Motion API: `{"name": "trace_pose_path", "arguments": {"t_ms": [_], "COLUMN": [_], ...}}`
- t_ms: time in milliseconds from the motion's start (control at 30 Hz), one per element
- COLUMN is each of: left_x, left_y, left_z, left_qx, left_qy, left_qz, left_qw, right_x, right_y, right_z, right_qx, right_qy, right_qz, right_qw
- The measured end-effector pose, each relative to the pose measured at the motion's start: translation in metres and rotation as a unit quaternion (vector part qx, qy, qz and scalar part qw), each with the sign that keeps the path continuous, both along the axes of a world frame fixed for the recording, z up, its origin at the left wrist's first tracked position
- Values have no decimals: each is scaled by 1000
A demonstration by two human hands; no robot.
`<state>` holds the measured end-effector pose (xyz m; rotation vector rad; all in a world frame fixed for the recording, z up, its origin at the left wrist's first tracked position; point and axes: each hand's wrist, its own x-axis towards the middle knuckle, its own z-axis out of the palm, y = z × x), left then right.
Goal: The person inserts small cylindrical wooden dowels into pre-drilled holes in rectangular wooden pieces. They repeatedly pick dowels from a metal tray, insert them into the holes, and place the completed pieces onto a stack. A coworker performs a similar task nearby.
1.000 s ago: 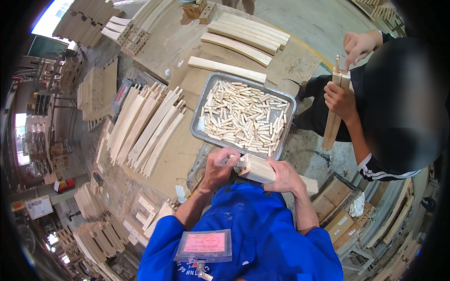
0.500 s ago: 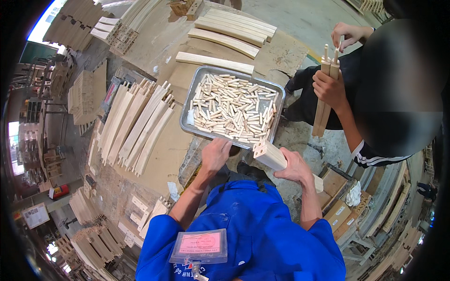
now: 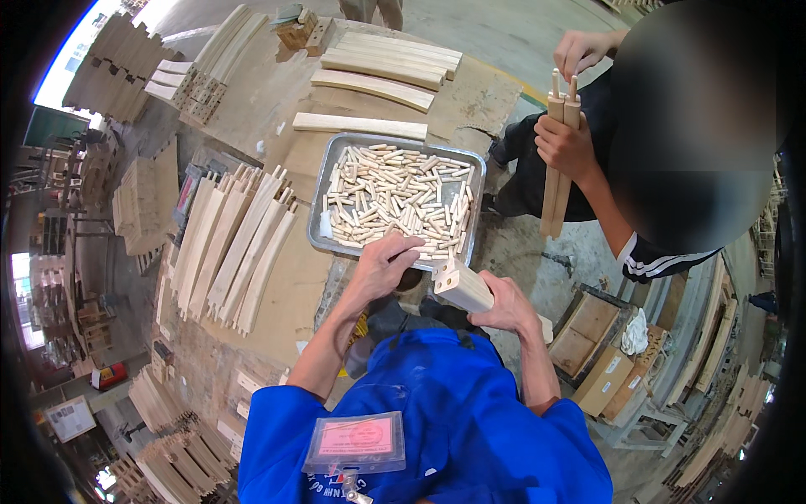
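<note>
The metal tray (image 3: 477, 197) sits ahead of the person, full of loose wooden dowels (image 3: 399, 189). The right hand (image 3: 508, 304) is wrapped firmly around the drilled timber (image 3: 468, 290) (one piece or two together, hard to tell), which lies just off the tray's near right corner with its holed end towards the tray. The left hand (image 3: 384, 262) crosses the tray's near rim, fingers curled down near the dowels; whether they pinch one cannot be told.

What could go wrong: since the dowels lie jumbled, the curled fingers might catch two at once or flick one over the rim. The timber is held from one side only, so a push on its holed end could twist it in the right hand, and if that end swings it may knock the tray's corner.

Compared with a second ago, the left hand has left the timber's holed end and come over the tray's near rim, while the right hand keeps its hold. To the tray's right, a co-worker's hand (image 3: 564, 144) still clasps upright wooden strips (image 3: 554, 202)
</note>
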<state>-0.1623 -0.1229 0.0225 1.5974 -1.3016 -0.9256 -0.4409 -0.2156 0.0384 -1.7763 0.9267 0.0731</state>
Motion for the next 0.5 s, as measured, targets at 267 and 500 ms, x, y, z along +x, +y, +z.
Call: {"name": "trace_pose_path", "arguments": {"t_ms": [267, 500], "left_x": [9, 20], "left_y": [17, 22], "left_z": [50, 70], "left_qx": [11, -40], "left_qy": [68, -129], "left_qz": [-81, -140], "left_qw": [994, 981], "right_x": [24, 31], "right_y": [-9, -9], "right_z": [16, 13], "right_qx": [17, -36], "right_qy": [-88, -88], "right_qz": [52, 108], "right_qw": [995, 990]}}
